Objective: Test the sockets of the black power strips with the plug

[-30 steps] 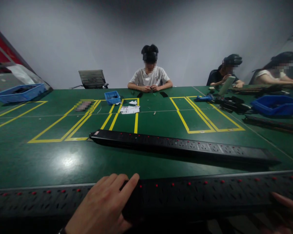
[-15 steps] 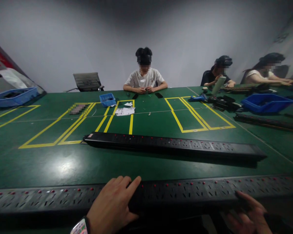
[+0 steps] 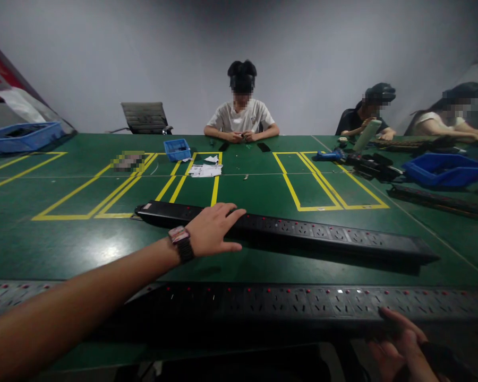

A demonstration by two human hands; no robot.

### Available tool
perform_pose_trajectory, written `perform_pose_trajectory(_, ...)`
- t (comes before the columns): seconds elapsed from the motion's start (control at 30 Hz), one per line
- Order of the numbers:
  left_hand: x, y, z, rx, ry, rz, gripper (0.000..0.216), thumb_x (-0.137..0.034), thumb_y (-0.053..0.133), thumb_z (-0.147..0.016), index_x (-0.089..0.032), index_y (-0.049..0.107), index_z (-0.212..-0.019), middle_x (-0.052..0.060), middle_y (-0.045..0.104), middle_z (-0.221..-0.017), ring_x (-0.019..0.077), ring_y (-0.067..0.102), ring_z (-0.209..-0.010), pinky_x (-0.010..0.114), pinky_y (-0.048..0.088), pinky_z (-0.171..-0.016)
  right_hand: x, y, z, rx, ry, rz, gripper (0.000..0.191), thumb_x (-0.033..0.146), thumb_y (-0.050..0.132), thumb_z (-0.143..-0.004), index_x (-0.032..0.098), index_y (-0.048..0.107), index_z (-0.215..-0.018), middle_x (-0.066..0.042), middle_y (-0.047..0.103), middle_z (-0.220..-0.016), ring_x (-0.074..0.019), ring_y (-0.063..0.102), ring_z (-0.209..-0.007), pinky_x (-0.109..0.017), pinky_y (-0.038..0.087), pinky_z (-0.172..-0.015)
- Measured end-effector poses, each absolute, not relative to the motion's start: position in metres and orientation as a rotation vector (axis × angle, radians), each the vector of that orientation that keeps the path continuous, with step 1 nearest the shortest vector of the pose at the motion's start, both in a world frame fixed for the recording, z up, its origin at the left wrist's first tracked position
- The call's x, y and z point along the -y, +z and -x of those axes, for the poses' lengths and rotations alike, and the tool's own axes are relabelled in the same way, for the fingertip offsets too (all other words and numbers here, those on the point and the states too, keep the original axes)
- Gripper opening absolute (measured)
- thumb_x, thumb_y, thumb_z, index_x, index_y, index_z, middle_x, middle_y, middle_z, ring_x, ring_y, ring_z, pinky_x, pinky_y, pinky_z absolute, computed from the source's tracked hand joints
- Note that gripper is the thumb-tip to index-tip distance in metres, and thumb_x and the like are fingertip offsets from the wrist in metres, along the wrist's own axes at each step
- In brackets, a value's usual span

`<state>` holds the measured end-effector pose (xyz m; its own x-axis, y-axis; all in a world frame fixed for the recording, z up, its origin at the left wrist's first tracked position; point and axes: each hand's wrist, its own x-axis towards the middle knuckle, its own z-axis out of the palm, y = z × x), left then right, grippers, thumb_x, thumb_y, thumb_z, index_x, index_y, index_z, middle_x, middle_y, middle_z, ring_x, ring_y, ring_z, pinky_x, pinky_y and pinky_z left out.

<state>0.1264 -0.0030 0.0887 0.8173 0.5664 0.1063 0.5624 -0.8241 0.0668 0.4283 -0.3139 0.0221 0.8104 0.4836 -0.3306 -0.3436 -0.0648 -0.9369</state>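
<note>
Across the near side of the green table lies a long black power strip (image 3: 314, 305) with a row of sockets and red dots; my left forearm covers part of it. A second, shorter-looking black power strip (image 3: 322, 233) rests beyond it, slightly slanted. Over this farther strip is my left hand (image 3: 213, 231), palm down, fingers spread, a watch (image 3: 180, 243) on its wrist. Whether its fingertips touch the strip I cannot tell. At the lower right, my right hand (image 3: 404, 342) grips the near strip's front edge, thumb on top and fingers curled below.
A person (image 3: 242, 114) sits opposite, two more at the far right. Blue bins stand at the left (image 3: 24, 137), middle (image 3: 177, 150) and right (image 3: 448, 170). White papers (image 3: 205, 170) lie among yellow tape outlines. A dark strip (image 3: 438, 201) and tools are at the right.
My left hand has left the near power strip and reached forward over the farther one, fingers spreading. My right hand stays at the near strip's edge. The view has shifted slightly.
</note>
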Motion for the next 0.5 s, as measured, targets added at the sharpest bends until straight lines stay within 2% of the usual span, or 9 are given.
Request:
perform_pose_trajectory(0.07,-0.026,0.076,-0.147,-0.841,0.130,-2.999,0.103,-0.080,0.065,-0.075,-0.021,0.040,-0.156,0.019,0.052,-0.151,0.0372,0.051,-0.135,0.049,0.040,-0.110,0.311,0.031,-0.421,0.102,0.677,1.496,0.054,0.061,0.082,-0.076,0.028,0.074,-0.119,-0.004,0.077,-0.116,-0.0267,0.068,-0.122,-0.025,0.059,-0.097)
perform_pose_trajectory(0.13,-0.041,0.061,-0.162,-0.844,0.025,-2.978,0.107,-0.083,0.063,-0.074,-0.019,0.038,-0.157,0.019,0.061,-0.139,0.0351,0.059,-0.123,0.046,0.044,-0.104,0.308,0.036,-0.417,0.129,0.642,1.469,0.046,0.057,0.081,-0.080,0.029,0.075,-0.115,-0.002,0.075,-0.119,-0.0231,0.066,-0.125,-0.024,0.053,-0.106)
perform_pose_trajectory(0.2,-0.046,0.049,-0.172,-0.898,-0.061,-2.973,0.095,-0.080,0.061,-0.078,-0.020,0.045,-0.149,0.016,0.068,-0.126,0.0325,0.064,-0.111,0.043,0.047,-0.093,0.305,0.037,-0.416,0.166,0.640,1.415,0.041,0.053,0.080,-0.082,0.027,0.076,-0.113,-0.002,0.074,-0.121,-0.0230,0.065,-0.125,-0.028,0.048,-0.113)
perform_pose_trajectory(0.3,-0.045,0.043,-0.176,-0.938,-0.129,-3.003,0.082,-0.080,0.059,-0.079,-0.021,0.054,-0.137,0.013,0.070,-0.115,0.0303,0.066,-0.101,0.038,0.047,-0.081,0.304,0.035,-0.418,0.181,0.654,1.385,0.035,0.048,0.081,-0.084,0.024,0.076,-0.110,-0.004,0.074,-0.120,-0.0243,0.065,-0.124,-0.035,0.044,-0.117)
perform_pose_trajectory(0.5,-0.059,0.057,-0.163,-0.951,-0.063,-3.095,0.081,-0.082,0.053,-0.082,-0.021,0.055,-0.134,0.014,0.069,-0.111,0.0305,0.066,-0.097,0.037,0.045,-0.076,0.305,0.032,-0.420,0.143,0.625,1.436,0.038,0.055,0.080,-0.084,0.025,0.075,-0.108,-0.005,0.072,-0.123,-0.0275,0.064,-0.127,-0.043,0.041,-0.120)
